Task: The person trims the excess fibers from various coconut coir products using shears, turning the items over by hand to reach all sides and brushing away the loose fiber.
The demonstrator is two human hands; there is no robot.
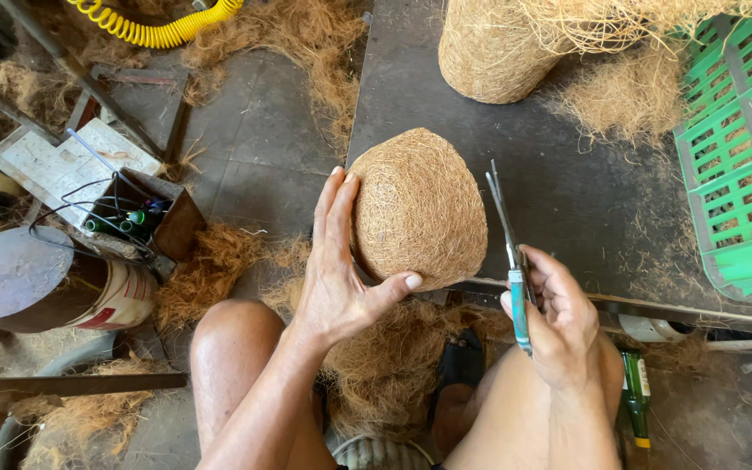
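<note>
The left hand (337, 265) is clasped on a rounded pot of woven coconut fibre (418, 207), palm flat against its left flank, fingers reaching up the far side and thumb pressed under its near right edge; the pot rests at the near edge of a dark worktable (559, 191), tilted, just beyond the person's knees. The right hand (559, 322) sits to the right of the pot and slightly nearer, fingers closed around the teal handles of a pair of scissors (508, 239); the blades point away, almost together, their tips standing just beside the pot's right side, though whether they touch it cannot be told. At the far end of the table stands a second, larger fibre pot (489, 52) with loose fibre strewn about it; a green plastic crate (737, 157) lies at the right edge. On the floor to the left are a coiled yellow hose (158, 26), a small box of tools (145, 218) and a round drum (41, 278); a green bottle (635, 396) stands near the right knee.
</note>
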